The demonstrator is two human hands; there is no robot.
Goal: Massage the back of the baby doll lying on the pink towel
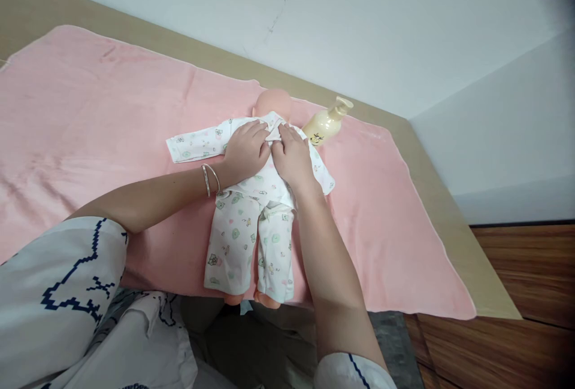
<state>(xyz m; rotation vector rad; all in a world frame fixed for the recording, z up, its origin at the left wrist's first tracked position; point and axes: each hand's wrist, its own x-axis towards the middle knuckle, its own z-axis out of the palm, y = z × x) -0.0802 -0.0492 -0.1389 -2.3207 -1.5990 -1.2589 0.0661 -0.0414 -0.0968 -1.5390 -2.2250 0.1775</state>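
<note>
A baby doll (273,103) lies on its back, its feet toward me. It wears a white long-sleeved shirt (251,184) and matching trousers (236,242), both printed with small animals and green and pink shapes. My left hand (246,151), with bangles at the wrist, rests on the chest, its curled fingers on the shirt beside the collar. Facing it, my right hand (293,155) has bent fingers at the other side of the neckline. Both hands appear to grip the shirt's cloth, though the fingertips are partly hidden. The doll's face is not visible.
A pink blanket (126,102) with a few wrinkles covers most of the wooden table (485,281). Close by the doll's shoulder, a cream pump bottle (324,124) leans over. The white wall (359,24) borders the table's far edge. Wood-patterned panels (530,275) are at the lower right.
</note>
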